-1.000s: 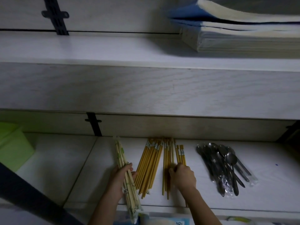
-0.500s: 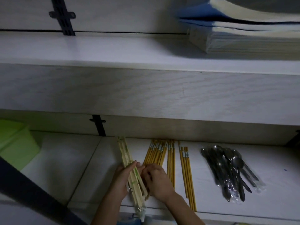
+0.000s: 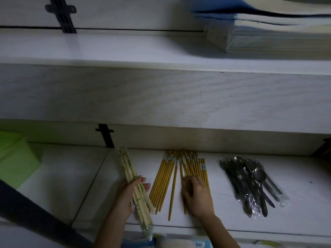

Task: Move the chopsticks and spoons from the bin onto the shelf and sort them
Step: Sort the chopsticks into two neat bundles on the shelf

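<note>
On the lower white shelf [image 3: 223, 221] lie three groups. At the left, pale wrapped chopsticks [image 3: 128, 167] lie in a bundle, and my left hand [image 3: 129, 194] grips it with fingers curled over its middle. In the centre, yellow chopsticks [image 3: 166, 176] fan out in two clusters with one loose stick between them. My right hand [image 3: 197, 196] lies on the right cluster, fingers bent over the sticks; the hand is blurred. At the right sits a pile of metal spoons [image 3: 250, 179] in clear wrappers.
A green bin [image 3: 16, 158] stands at the far left of the lower shelf. Black brackets [image 3: 105, 136] run up the back wall. The upper shelf [image 3: 125, 51] holds a stack of folded cloth or paper [image 3: 268, 33] at the right. A dark bar [image 3: 35, 217] crosses the bottom left.
My right hand has moved from the left yellow cluster to the right one, which is now pushed together. My left hand stays on the pale bundle. The camera has shifted slightly.
</note>
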`<state>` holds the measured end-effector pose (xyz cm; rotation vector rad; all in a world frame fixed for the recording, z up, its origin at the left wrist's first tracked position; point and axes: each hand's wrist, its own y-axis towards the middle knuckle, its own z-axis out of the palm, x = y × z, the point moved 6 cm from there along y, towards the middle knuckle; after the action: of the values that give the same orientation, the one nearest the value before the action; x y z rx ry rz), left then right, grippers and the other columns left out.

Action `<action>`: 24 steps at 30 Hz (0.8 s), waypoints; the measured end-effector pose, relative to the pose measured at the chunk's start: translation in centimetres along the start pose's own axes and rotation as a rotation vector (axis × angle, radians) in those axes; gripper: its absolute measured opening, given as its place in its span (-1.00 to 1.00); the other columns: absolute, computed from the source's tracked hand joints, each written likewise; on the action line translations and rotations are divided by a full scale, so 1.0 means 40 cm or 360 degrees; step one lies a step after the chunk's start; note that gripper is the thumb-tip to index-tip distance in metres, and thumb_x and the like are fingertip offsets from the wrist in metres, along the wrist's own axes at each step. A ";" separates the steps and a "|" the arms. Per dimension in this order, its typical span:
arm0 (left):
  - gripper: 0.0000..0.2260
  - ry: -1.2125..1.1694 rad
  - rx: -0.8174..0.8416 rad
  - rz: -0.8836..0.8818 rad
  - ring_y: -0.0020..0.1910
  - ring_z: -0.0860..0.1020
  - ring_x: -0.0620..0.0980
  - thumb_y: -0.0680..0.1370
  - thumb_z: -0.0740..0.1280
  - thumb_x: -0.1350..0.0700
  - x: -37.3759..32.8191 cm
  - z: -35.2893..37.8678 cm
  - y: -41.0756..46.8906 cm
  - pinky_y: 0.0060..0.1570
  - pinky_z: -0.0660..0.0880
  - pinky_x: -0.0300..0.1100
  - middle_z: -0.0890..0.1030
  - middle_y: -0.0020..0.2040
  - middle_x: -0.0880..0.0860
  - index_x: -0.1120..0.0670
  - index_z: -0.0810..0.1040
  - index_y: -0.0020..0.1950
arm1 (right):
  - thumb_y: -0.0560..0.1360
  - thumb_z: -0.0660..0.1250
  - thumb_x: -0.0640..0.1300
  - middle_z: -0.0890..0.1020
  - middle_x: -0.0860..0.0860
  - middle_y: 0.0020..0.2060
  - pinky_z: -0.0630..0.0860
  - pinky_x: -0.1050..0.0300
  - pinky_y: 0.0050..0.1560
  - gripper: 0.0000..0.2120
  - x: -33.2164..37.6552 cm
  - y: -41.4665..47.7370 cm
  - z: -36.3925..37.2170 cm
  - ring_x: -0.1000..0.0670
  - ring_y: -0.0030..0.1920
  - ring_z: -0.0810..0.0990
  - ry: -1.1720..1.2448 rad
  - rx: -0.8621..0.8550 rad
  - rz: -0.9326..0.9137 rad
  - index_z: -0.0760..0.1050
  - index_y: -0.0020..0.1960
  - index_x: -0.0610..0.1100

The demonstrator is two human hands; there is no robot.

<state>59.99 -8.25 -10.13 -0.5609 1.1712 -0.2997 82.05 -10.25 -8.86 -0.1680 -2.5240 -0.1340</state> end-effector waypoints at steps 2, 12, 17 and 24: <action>-0.69 0.0024 0.0000 -0.0002 -0.12 0.62 0.10 0.53 0.30 0.19 0.001 0.002 -0.003 -0.25 0.48 -0.13 0.58 0.14 0.30 0.29 0.46 0.23 | 0.47 0.30 -0.18 0.49 0.04 0.19 0.45 0.20 0.21 -0.67 -0.014 0.002 -0.010 0.06 0.15 0.47 0.0005 -0.0025 0.0053 0.44 0.22 -0.01; -0.80 0.0042 -0.0002 -0.0012 -0.13 0.62 0.10 0.53 0.30 0.18 -0.002 0.002 -0.002 -0.25 0.48 -0.11 0.61 -0.05 0.22 0.23 0.50 0.11 | 0.51 0.23 -0.11 0.45 0.01 0.28 0.30 0.12 0.35 -0.60 -0.020 -0.012 -0.034 0.01 0.29 0.40 -0.0322 -0.0031 0.0161 0.33 0.34 -0.01; -0.90 0.0081 -0.0012 0.0022 -0.14 0.61 0.11 0.53 0.30 0.20 0.001 0.002 -0.003 -0.23 0.49 -0.10 0.63 -0.13 0.16 0.19 0.51 0.02 | 0.53 0.16 0.04 0.49 0.02 0.20 0.28 0.07 0.31 -0.70 -0.020 -0.016 -0.043 0.00 0.24 0.42 -0.0479 -0.0052 0.0170 0.43 0.23 0.01; -0.87 0.0208 0.0024 0.0002 -0.16 0.61 0.12 0.53 0.30 0.16 0.005 0.018 -0.016 -0.23 0.47 -0.12 0.62 -0.20 0.23 0.22 0.54 -0.03 | 0.54 0.13 0.10 0.59 -0.01 0.02 0.41 0.07 0.22 -0.69 -0.003 0.002 -0.025 0.00 0.03 0.57 -0.0609 0.0151 0.0290 0.48 0.10 -0.07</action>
<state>60.77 -8.68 -9.73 -0.5335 1.2945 -0.3484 82.73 -10.30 -8.12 -0.4181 -2.8697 0.1012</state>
